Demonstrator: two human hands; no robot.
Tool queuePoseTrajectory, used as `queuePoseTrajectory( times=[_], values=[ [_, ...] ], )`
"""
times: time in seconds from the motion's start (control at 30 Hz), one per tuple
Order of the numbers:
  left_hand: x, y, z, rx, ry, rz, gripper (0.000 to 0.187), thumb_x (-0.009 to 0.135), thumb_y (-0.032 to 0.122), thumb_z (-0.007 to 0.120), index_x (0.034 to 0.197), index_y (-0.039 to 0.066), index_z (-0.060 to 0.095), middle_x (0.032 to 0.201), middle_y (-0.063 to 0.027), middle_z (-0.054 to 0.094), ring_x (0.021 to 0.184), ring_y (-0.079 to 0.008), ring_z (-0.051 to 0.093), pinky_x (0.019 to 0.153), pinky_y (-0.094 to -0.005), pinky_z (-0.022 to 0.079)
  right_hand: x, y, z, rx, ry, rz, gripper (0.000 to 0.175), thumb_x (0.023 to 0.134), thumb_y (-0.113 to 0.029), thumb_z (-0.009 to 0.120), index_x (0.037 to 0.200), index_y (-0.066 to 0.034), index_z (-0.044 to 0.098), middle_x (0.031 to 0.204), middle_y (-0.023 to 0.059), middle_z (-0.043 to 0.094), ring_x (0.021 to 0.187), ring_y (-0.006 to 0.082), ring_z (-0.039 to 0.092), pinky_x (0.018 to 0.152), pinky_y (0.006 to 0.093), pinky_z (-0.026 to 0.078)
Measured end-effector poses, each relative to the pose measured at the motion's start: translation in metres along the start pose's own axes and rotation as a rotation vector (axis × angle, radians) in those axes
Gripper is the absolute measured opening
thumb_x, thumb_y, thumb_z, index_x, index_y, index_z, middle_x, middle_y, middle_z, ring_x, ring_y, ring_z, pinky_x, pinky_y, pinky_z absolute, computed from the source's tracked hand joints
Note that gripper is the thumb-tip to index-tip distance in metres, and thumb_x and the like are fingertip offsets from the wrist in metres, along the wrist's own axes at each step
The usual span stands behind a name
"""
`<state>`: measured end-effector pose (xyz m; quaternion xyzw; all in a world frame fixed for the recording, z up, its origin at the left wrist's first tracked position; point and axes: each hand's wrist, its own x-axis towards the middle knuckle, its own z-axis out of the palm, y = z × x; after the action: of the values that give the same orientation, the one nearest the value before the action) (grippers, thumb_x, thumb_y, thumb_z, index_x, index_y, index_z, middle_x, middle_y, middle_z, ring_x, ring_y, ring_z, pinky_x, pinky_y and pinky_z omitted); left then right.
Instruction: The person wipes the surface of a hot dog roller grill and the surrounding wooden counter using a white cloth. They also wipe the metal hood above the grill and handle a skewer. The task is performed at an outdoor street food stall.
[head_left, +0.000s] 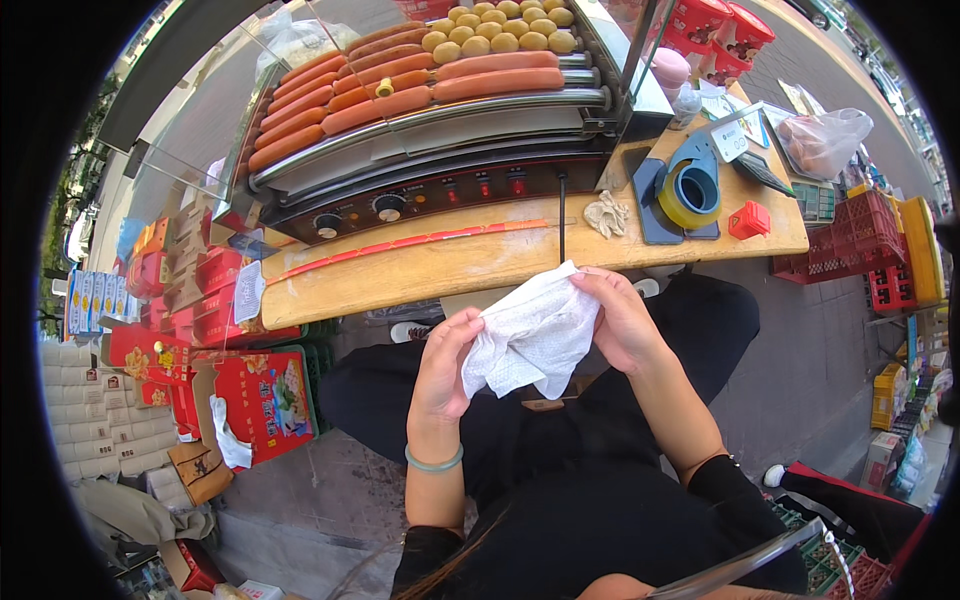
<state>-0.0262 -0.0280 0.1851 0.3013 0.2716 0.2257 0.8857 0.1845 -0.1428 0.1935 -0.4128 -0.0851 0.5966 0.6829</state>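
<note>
A white textured wipe (536, 337) hangs spread out between my two hands, above my lap. My left hand (448, 367) pinches its left corner between thumb and fingers; a pale green bangle circles that wrist. The upper right edge is gripped by my right hand (621, 319). In front of them stands a wooden table (360, 289) carrying a roller grill (450, 180) with knobs and red switches. Several sausages (499, 75) and several round yellowish balls (495, 30) rest on its rollers. A long, thin red-wrapped strip (420, 244) lies along the table.
A crumpled tissue (606, 214), a tape dispenser (690, 191) and a small red box (750, 220) sit on the table's right. Red cartons (262, 405) crowd the left. Plastic crates (840, 236) stand at right; a person's leg (847, 499) shows at lower right.
</note>
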Motion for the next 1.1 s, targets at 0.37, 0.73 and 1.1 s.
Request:
queuePoseTrajectory(
  times=[0.37, 0.73, 1.1],
  values=[
    [-0.027, -0.018, 0.014, 0.664, 0.173, 0.577, 0.021, 0.109, 0.018, 0.057, 0.098, 0.000, 0.062, 0.075, 0.0044, 0.060, 0.069, -0.0027, 0.050, 0.068, -0.0206, 0.043, -0.043, -0.003, -0.001, -0.289, 0.006, -0.294, 0.024, 0.101, -0.008, 0.068, 0.123, 0.0010, 0.063, 0.091, 0.0045, 0.075, 0.080, 0.0058, 0.066, 0.075, 0.0206, 0.050],
    [-0.021, -0.032, -0.006, -0.359, -0.172, 0.023, 0.051, 0.111, 0.043, 0.046, 0.152, 0.013, 0.045, 0.134, -0.0180, 0.064, 0.127, -0.0331, 0.063, 0.106, -0.0508, 0.052, -0.077, -0.009, -0.029, -0.977, -0.394, -0.557, 0.051, 0.076, -0.001, 0.088, 0.125, -0.0046, 0.076, 0.094, 0.0051, 0.066, 0.084, 0.0141, 0.054, 0.079, 0.0275, 0.045],
    [-0.040, -0.083, -0.010, 0.405, -0.113, 0.262, 0.075, 0.087, -0.008, 0.076, 0.154, 0.006, 0.046, 0.139, -0.0121, 0.060, 0.127, -0.0221, 0.059, 0.110, -0.0365, 0.046, -0.083, 0.004, -0.051, -1.479, 0.095, -0.784, 0.051, 0.073, 0.001, 0.085, 0.122, -0.0065, 0.075, 0.090, 0.0134, 0.063, 0.079, 0.0274, 0.062, 0.071, 0.0324, 0.050]
  ],
)
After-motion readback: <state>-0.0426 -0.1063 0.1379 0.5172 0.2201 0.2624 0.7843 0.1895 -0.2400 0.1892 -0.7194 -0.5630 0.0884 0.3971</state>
